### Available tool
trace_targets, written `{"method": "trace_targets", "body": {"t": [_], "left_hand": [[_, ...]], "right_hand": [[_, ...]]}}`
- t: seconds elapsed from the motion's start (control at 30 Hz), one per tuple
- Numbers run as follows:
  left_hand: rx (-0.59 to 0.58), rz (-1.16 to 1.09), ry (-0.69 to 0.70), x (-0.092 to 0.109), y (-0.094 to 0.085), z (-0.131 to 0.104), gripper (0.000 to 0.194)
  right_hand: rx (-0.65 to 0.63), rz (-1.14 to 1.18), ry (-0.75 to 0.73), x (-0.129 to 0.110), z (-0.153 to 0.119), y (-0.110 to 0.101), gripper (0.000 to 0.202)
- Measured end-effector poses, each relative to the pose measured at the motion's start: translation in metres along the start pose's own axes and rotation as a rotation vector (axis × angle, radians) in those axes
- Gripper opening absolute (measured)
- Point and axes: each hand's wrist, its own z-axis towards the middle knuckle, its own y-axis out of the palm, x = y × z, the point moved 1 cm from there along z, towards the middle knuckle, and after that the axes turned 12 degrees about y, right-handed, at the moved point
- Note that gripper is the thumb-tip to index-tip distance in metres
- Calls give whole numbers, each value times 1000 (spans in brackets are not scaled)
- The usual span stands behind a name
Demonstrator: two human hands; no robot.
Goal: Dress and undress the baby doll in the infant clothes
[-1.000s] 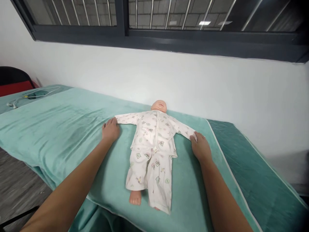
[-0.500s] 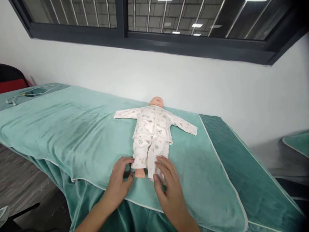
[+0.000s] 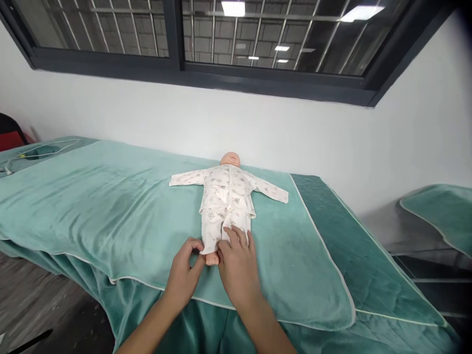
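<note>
A baby doll (image 3: 230, 159) lies on its back on a light green blanket (image 3: 147, 211), with both arms stretched out sideways. It wears a white printed pajama top (image 3: 225, 187) and matching pajama trousers (image 3: 212, 228). My left hand (image 3: 185, 270) pinches the lower hem of the trouser leg on the left between thumb and index finger. Between my hands a bare doll foot (image 3: 212, 258) pokes out of that leg. My right hand (image 3: 239, 268) has thumb and index finger at the same hem's inner side, its other fingers lying over the other trouser leg and hiding that leg's end.
Darker green cloth (image 3: 354, 231) covers the bed beneath the blanket. A white cable (image 3: 55, 145) lies at the far left, near a red and black chair (image 3: 11, 135). Behind the bed rises a white wall with a dark-framed window (image 3: 206, 78). Another green-covered surface (image 3: 438, 209) stands at right.
My right hand has moved left from the right trouser leg to the hem of the left one. My left thumb and index finger have closed on that hem. The view has shifted slightly.
</note>
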Motion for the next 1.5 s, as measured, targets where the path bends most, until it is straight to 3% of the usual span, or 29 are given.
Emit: {"method": "trace_targets", "body": {"t": [0.23,0.5,0.63,0.83,1.07,1.2,1.3,1.37,1.5], "left_hand": [[94,-108,-17,17,-16,4,10],[90,-153,-66,25,-12,8,13],[110,-202,-105,19,-13,8,13],[64,-118,-89,4,-25,-4,7],[-161,-45,-104,-12,-38,-12,7],[-66,-177,-116,-23,-49,7,17],[7,-292,-167,-26,-50,20,23],[-36,-302,-165,-23,-47,22,25],[-260,-294,-119,-18,-40,15,32]], "right_hand": [[-54,170,-30,-4,1,-11,13],[-60,158,-15,-6,6,3,19],[-68,173,-43,-2,7,4,18],[-81,278,-47,8,3,-14,21],[-90,477,-67,17,-7,-28,21],[21,575,78,33,-4,-32,10],[-47,551,67,39,-5,-33,8],[-129,525,4,39,-10,-33,12],[-213,522,-30,39,-22,-34,13]]}}
